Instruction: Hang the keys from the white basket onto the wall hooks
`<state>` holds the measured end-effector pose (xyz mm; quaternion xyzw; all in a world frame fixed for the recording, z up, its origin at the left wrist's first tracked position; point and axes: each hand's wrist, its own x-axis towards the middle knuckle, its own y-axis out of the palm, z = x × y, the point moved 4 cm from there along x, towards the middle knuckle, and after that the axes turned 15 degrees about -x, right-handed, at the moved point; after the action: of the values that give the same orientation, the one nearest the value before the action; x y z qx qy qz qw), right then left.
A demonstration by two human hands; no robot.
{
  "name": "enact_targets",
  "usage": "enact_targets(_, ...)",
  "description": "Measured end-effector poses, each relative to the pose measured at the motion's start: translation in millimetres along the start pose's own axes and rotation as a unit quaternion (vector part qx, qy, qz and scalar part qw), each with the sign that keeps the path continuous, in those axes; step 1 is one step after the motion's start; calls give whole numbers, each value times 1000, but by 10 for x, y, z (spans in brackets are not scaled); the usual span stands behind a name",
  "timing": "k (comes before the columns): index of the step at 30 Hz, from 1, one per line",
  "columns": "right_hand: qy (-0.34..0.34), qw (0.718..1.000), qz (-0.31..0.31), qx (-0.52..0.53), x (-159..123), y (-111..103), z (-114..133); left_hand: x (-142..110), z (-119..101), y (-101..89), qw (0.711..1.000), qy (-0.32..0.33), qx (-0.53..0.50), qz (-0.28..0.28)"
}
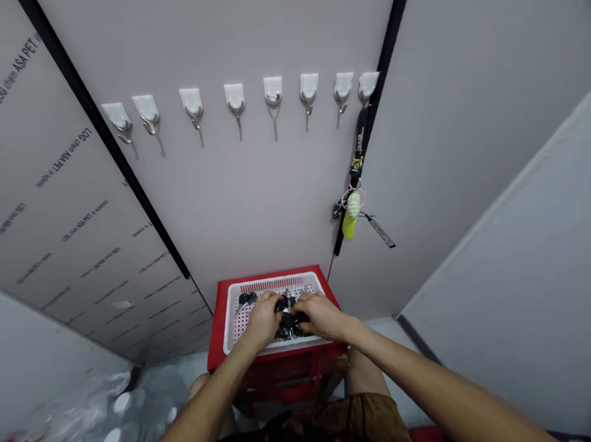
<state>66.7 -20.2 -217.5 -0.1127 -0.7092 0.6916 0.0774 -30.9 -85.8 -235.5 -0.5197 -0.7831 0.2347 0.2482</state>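
Head camera view: a pale wall (284,201) rises behind the white basket (228,328), the largest thing in sight, and a panel printed with dark lettering (87,214) slants off to the basket's left. Under the basket stands a red-topped stand (216,336), its red edge showing around the rim. Well to the left of the basket and lower, clear plastic bottles with white caps (112,440) crowd the floor. Inside the basket's walls are both of the person's hands; the left hand (265,318) is left of its middle, the right hand (320,315) toward its right end. Above the basket and to its right, a black lanyard (360,140) hangs with a yellow-green tag (348,227) below it; white hooks (234,94) line the wall high above the basket. Dark small pieces (290,319) lie in the basket between the hands, which partly cover them. The fingers of both hands curl at these pieces, but whether they are clamped on any cannot be told. Near the basket's upper left corner, round black pieces (247,297) lie apart from the left hand.
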Motion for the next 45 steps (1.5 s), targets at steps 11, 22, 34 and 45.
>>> enact_targets(11, 91, 966, -88, 225, 30, -1, -142, 8, 16, -81, 997, -23, -34, -59)
enact_targets(22, 151, 833, -117, 519, 56, -132, -213, -12, -219, 28, 953, 10, -303, 29)
enact_targets(34, 143, 853, -255, 432, 51, -1007, -520, 431, -841, -229, 888, 13, -459, -16)
enact_targets(45, 156, 760, -508, 375, -54, -2576, -1147, 1267, -2159, -894, 890, 147, -403, -154)
